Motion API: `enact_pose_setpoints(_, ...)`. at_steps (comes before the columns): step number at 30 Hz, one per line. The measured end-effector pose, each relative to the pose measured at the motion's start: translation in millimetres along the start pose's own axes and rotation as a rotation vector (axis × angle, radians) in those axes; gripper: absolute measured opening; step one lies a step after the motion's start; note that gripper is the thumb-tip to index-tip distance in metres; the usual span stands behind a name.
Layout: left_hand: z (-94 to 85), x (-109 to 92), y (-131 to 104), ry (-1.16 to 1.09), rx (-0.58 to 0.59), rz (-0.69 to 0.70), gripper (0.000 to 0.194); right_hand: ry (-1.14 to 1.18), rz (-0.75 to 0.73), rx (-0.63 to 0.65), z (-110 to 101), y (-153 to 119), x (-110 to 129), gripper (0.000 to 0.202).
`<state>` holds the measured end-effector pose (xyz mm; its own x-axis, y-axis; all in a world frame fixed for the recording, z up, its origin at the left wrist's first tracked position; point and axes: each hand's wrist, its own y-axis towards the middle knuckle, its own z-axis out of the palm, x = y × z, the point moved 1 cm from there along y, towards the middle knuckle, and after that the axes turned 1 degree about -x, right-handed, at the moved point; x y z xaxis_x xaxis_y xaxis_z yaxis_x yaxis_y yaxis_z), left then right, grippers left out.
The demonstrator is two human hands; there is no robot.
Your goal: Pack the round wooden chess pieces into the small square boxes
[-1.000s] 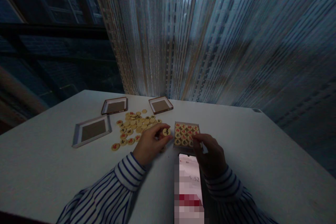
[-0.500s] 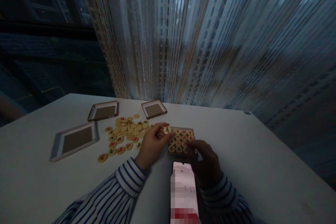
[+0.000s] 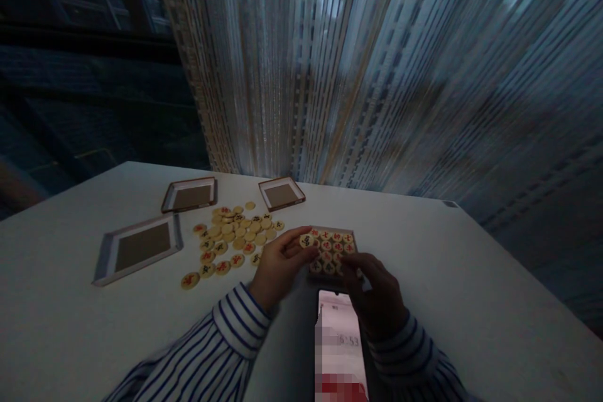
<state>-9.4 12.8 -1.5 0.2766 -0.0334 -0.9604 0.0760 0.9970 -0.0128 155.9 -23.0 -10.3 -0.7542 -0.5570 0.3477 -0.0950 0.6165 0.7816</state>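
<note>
My left hand (image 3: 279, 269) is closed, pinching a round xiangqi piece (image 3: 307, 241) with a black character between thumb and fingers. That piece is at the left edge of a small open box (image 3: 354, 235), over or beside the rows inside. Several xiangqi pieces lie face up in the box, red characters at the back and black ones at the front. My right hand (image 3: 377, 292) is at the box's front right corner, its thumb and forefinger bent together over the pieces there. Whatever those fingers grip, if anything, is hidden.
Loose xiangqi pieces (image 3: 239, 243) lie scattered left of the box, some face down. Around them are a grey-white tray (image 3: 101, 264) and two brown-rimmed box parts, one left (image 3: 164, 198) and one right (image 3: 301, 195). A lit phone (image 3: 339, 320) lies before the box. String curtains (image 3: 330, 75) hang behind the table.
The view has shifted slightly, so the table things appear a little further right. The piece in my left hand has come slightly lower at the box's left edge. My right hand stays at the corner.
</note>
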Motion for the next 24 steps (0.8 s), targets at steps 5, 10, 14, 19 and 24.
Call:
enact_pose_setpoints(5,0.6,-1.5,-0.8,-0.099,0.000,-0.038,0.052,0.009,0.001,0.020,4.5,-3.6,-0.4,0.009)
enact_pose_setpoints(10,-2.8,2.8,-0.1,-0.101,0.031,-0.041,0.045,0.021,0.002,0.033,4.8,-4.1,-0.3,0.009)
enact_pose_setpoints(14,-2.9,2.1,-1.1,-0.101,0.011,-0.055,0.040,0.027,0.025,0.045,4.3,-4.3,-1.2,0.009)
enact_pose_setpoints(19,-0.2,-3.6,-5.9,-0.127,-0.022,-0.128,0.036,0.012,0.030,0.044,4.0,-5.1,-2.0,0.011)
enact_pose_setpoints(24,1.6,-3.5,-7.2,-0.237,-0.028,-0.161,0.029,0.011,0.036,0.064,3.6,-4.4,-2.0,0.011)
